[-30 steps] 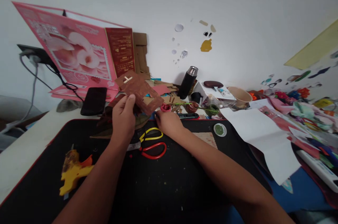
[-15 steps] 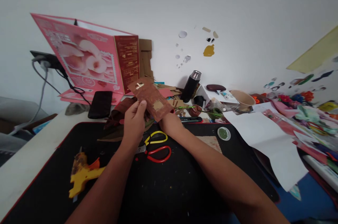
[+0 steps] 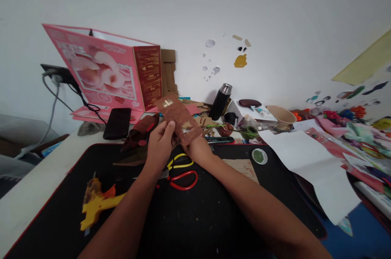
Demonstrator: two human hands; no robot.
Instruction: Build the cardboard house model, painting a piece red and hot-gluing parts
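My left hand (image 3: pixel 161 141) is closed on a brown-painted cardboard piece (image 3: pixel 177 118), thumb on its front face. The piece tilts down to the right and has a square cut-out near its lower end. A small pale cross shape shows at its upper end. My right hand (image 3: pixel 197 149) is at the lower edge of the piece, its fingers hidden behind it. Just below the hands lie scissors (image 3: pixel 184 180) with one yellow and one red handle. A yellow glue gun (image 3: pixel 96 204) rests on the black mat (image 3: pixel 183 226), left of my left forearm.
A pink box (image 3: pixel 104 71) stands at the back left behind a black phone (image 3: pixel 117 124). A dark thermos (image 3: pixel 220 102), a beige bowl (image 3: pixel 281 115) and cardboard scraps line the wall. White paper (image 3: pixel 308 169), a green-filled dish (image 3: pixel 259 156) and corrugated cardboard (image 3: pixel 242 169) lie right.
The cardboard piece has turned slightly and moved a little right and down with both hands. Its cut-out now shows more clearly. The whole view has shifted slightly.
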